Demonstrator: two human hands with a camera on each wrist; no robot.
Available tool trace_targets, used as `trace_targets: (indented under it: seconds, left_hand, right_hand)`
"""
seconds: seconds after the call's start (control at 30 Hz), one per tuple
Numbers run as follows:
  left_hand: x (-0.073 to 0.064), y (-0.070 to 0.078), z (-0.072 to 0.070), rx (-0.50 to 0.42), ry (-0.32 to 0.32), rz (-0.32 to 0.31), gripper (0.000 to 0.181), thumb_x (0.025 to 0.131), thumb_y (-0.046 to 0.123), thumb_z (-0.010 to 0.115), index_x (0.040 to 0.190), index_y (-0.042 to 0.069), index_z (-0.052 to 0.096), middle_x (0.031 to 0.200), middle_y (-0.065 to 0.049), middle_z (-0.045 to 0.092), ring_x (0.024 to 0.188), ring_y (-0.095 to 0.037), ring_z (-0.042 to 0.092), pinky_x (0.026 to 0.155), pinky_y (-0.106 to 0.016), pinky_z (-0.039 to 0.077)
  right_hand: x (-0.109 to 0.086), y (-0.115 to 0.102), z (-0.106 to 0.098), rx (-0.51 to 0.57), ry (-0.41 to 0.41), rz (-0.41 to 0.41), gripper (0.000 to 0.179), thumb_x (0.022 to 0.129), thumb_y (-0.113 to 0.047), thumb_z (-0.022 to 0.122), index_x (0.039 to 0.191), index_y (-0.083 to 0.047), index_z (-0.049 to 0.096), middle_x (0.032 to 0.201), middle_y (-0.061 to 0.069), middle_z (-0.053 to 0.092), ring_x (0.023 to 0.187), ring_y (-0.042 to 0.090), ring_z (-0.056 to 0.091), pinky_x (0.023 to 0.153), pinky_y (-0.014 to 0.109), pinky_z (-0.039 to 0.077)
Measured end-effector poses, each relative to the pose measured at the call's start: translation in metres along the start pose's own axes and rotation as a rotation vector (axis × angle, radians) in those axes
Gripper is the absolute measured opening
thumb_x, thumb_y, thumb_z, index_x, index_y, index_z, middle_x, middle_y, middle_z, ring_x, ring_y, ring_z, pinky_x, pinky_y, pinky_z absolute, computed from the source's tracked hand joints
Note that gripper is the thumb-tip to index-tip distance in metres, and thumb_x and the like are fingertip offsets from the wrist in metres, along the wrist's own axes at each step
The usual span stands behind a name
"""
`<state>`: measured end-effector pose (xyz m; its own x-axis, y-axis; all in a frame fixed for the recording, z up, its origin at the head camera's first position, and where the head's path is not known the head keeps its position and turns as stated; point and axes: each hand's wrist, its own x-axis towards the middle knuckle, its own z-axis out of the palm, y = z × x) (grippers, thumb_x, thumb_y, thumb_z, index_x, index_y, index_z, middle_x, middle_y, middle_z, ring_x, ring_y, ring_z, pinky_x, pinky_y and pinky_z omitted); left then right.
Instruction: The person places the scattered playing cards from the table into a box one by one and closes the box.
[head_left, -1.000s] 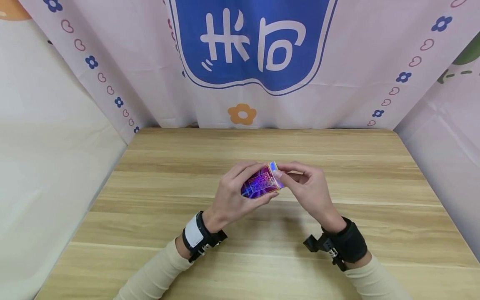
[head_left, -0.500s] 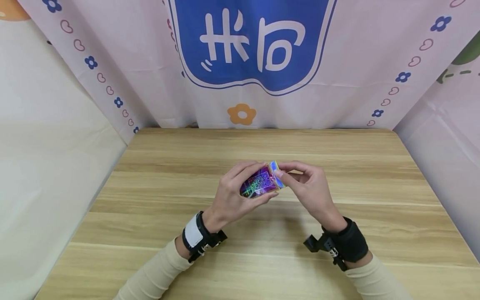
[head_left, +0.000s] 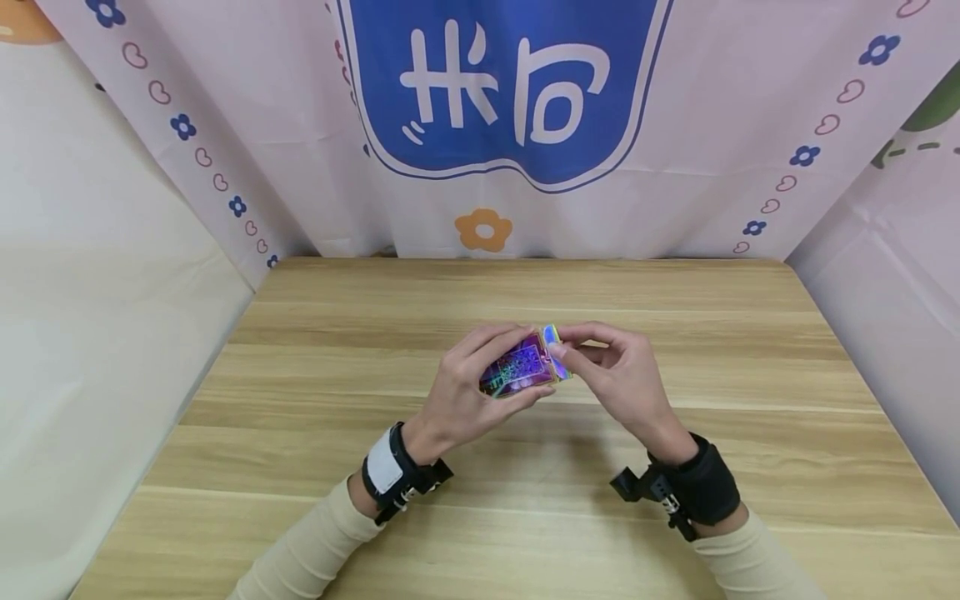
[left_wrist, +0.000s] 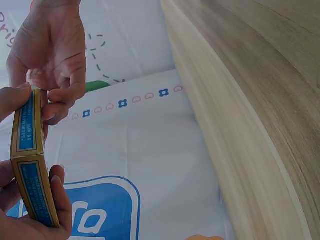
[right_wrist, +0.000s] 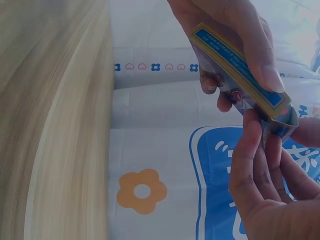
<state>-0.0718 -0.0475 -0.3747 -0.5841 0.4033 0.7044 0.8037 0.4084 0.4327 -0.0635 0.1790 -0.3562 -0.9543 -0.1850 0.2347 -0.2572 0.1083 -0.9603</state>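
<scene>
A small shiny card box [head_left: 517, 367] with a purple holographic face is held up between the two hands above the table. My left hand [head_left: 461, 392] grips it by its long edges, thumb on the near edge and fingers on the far one. At its right end, a pale blue iridescent flap [head_left: 558, 358] is pinched by my right hand [head_left: 626, 379], thumb on top. In the left wrist view the box's narrow sides [left_wrist: 32, 185] show gold borders and blue panels with small print. The right wrist view shows the box end [right_wrist: 287, 122] standing open beside the right fingers.
A wooden table [head_left: 480, 517] lies under both hands. Behind it hangs a white curtain [head_left: 637, 217] with a blue emblem and flower prints. Cameras on black straps [head_left: 693, 483] sit on both wrists.
The right hand and the box's right end have shifted very slightly right. The sheen on the box face has turned from purple toward blue-green. The left hand keeps its grip.
</scene>
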Motion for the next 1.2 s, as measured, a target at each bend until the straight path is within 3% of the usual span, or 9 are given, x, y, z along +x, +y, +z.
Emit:
trace_targets:
  seconds: [0.2, 0.33, 0.6, 0.7, 0.77, 0.87, 0.97, 1.07, 1.2]
  left_hand:
    - [0.001, 0.001, -0.001, 0.024, -0.012, -0.006, 0.072, 0.074, 0.025, 0.097, 0.136, 0.004, 0.066, 0.129, -0.014, 0.068, 0.116, -0.026, 0.069, 0.096, -0.034, 0.062]
    - [0.001, 0.002, 0.000, 0.055, -0.028, -0.018, 0.071, 0.075, 0.025, 0.097, 0.136, 0.003, 0.067, 0.129, -0.014, 0.068, 0.116, -0.026, 0.069, 0.098, -0.034, 0.061]
    - [-0.001, 0.005, 0.006, 0.163, -0.039, -0.067, 0.064, 0.079, 0.028, 0.095, 0.132, 0.003, 0.069, 0.127, -0.014, 0.068, 0.116, -0.026, 0.069, 0.096, -0.035, 0.062]
    - [-0.003, 0.005, 0.007, 0.173, -0.020, -0.088, 0.062, 0.080, 0.025, 0.094, 0.131, 0.000, 0.069, 0.125, -0.016, 0.069, 0.114, -0.028, 0.070, 0.095, -0.035, 0.063]
    - [-0.004, 0.005, 0.007, 0.185, -0.005, -0.112, 0.062, 0.079, 0.024, 0.094, 0.130, -0.001, 0.069, 0.125, -0.017, 0.069, 0.114, -0.029, 0.070, 0.094, -0.036, 0.063]
    - [-0.004, 0.004, 0.006, 0.182, 0.007, -0.185, 0.064, 0.078, 0.024, 0.095, 0.131, 0.000, 0.068, 0.124, -0.017, 0.068, 0.111, -0.028, 0.071, 0.092, -0.034, 0.064]
    - [-0.004, 0.005, 0.007, 0.127, -0.034, -0.310, 0.067, 0.079, 0.028, 0.094, 0.134, 0.002, 0.066, 0.125, -0.015, 0.068, 0.109, -0.026, 0.070, 0.090, -0.033, 0.063]
    - [-0.003, 0.006, 0.010, 0.032, -0.109, -0.447, 0.067, 0.083, 0.029, 0.091, 0.138, 0.004, 0.063, 0.128, -0.015, 0.069, 0.109, -0.026, 0.069, 0.088, -0.036, 0.062]
    - [-0.002, 0.008, 0.015, -0.128, -0.217, -0.587, 0.067, 0.090, 0.024, 0.083, 0.148, 0.005, 0.054, 0.137, -0.017, 0.066, 0.114, -0.028, 0.068, 0.092, -0.040, 0.061]
  right_hand:
    - [0.000, 0.000, 0.003, -0.011, 0.011, 0.000, 0.024, 0.095, -0.006, 0.076, 0.117, 0.005, 0.074, 0.113, 0.015, 0.075, 0.090, 0.009, 0.079, 0.080, 0.026, 0.064]
    - [0.000, 0.003, 0.007, -0.040, 0.041, -0.059, 0.017, 0.094, -0.006, 0.078, 0.107, 0.004, 0.077, 0.109, 0.024, 0.077, 0.088, 0.008, 0.079, 0.078, 0.026, 0.065]
    - [-0.008, 0.006, 0.025, -0.298, 0.126, -0.207, 0.012, 0.098, -0.012, 0.075, 0.102, -0.003, 0.080, 0.092, 0.008, 0.072, 0.083, 0.011, 0.072, 0.077, 0.022, 0.062]
    - [-0.011, 0.005, 0.033, -0.366, 0.111, -0.256, 0.017, 0.097, -0.010, 0.074, 0.109, 0.002, 0.079, 0.094, 0.007, 0.068, 0.088, 0.017, 0.071, 0.079, 0.029, 0.063]
    - [-0.013, 0.005, 0.038, -0.408, 0.063, -0.271, 0.032, 0.094, -0.009, 0.075, 0.122, 0.007, 0.073, 0.100, 0.009, 0.063, 0.094, 0.020, 0.070, 0.083, 0.034, 0.063]
    - [-0.018, 0.002, 0.045, -0.482, -0.048, -0.251, 0.068, 0.087, -0.011, 0.078, 0.146, 0.011, 0.052, 0.119, 0.015, 0.053, 0.104, 0.021, 0.066, 0.089, 0.036, 0.061]
    - [-0.023, 0.001, 0.052, -0.553, -0.115, -0.204, 0.097, 0.080, -0.016, 0.087, 0.158, 0.008, 0.034, 0.134, 0.019, 0.041, 0.107, 0.021, 0.063, 0.090, 0.035, 0.060]
    - [-0.024, 0.004, 0.057, -0.616, -0.070, -0.179, 0.108, 0.073, -0.024, 0.097, 0.157, 0.005, 0.037, 0.138, 0.023, 0.038, 0.107, 0.024, 0.061, 0.094, 0.038, 0.059]
    - [-0.020, 0.013, 0.058, -0.734, 0.020, -0.200, 0.105, 0.065, -0.029, 0.102, 0.148, 0.008, 0.049, 0.134, 0.028, 0.045, 0.108, 0.035, 0.058, 0.096, 0.047, 0.054]
